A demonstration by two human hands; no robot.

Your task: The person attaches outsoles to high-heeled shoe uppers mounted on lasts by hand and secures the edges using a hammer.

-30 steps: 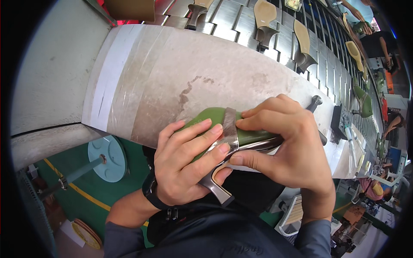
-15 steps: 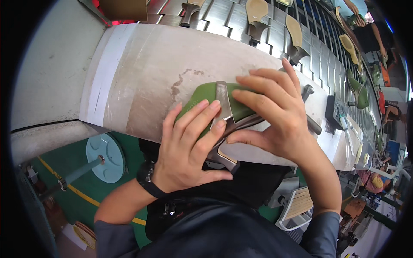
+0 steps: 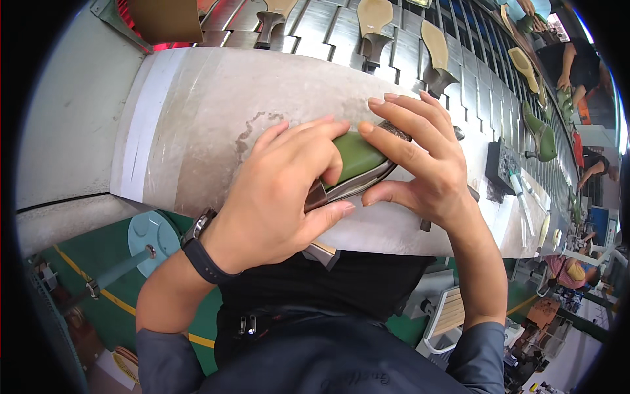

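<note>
A green shoe last [image 3: 359,157] with a brown strap and a dark edging along its near side lies tilted between my hands over the bench. My left hand [image 3: 279,174] is wrapped over its left end, thumb along the near side. My right hand [image 3: 426,157] cups its right end, the fingers on the far side and the thumb near the edging. Beneath the right fingers shows a dark textured band [image 3: 397,129]. A tan and dark heel-shaped part [image 3: 322,253] sticks out below my left hand; whether it joins the last is hidden.
The pale bench [image 3: 216,98] has a stained top. A hammer [image 3: 474,193] lies partly behind my right hand. Beyond it are a black block [image 3: 500,167] and brushes [image 3: 523,203]. Tan soles with dark heels [image 3: 375,29] ride a metal slat conveyor [image 3: 338,29]. Other people work at far right.
My left hand has rolled over the last, its fingers now curled round it. The last has turned so its edged side shows more. My right hand has stayed near its right end.
</note>
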